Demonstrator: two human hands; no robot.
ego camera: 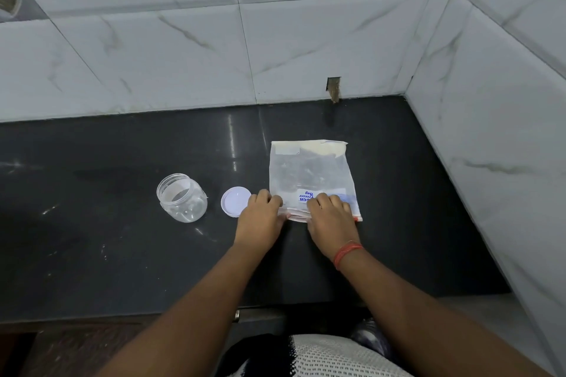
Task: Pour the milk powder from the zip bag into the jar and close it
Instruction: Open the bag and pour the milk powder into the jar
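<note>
Both hands curled on bag [312, 176] near edge: left hand [260, 217] pinches left corner, right hand [332, 219] grips zip end. Bag flat on tabletop [122, 254]; jar [182, 197] & lid [235, 200] just left, jar open.

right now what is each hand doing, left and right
Left hand: fingers curled, pinching the near edge of the zip bag.
Right hand: fingers curled, gripping the same edge.
</note>
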